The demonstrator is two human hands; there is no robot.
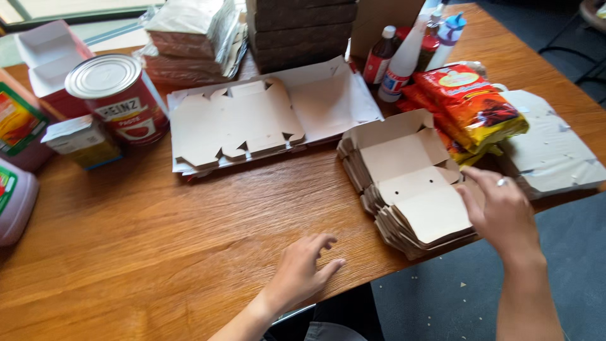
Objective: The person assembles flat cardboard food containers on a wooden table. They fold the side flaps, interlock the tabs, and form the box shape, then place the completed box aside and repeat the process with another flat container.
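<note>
At the near right edge of the wooden worktop (189, 252), I am resting my right hand (502, 211) on the stack of flat cardboard box blanks (410, 189), fingers spread and pressing on the top blank rather than gripping it. I am laying my left hand (303, 271) flat on the bare wood just left of that stack, fingers apart and holding nothing. Farther back, a second pile of unfolded blanks (240, 123) is lying beside a large red tin can (120, 98), with red snack packets (470, 104) just behind the stack.

Bare forearms, silver ring (502, 182) on the right grip (502, 211).
</note>
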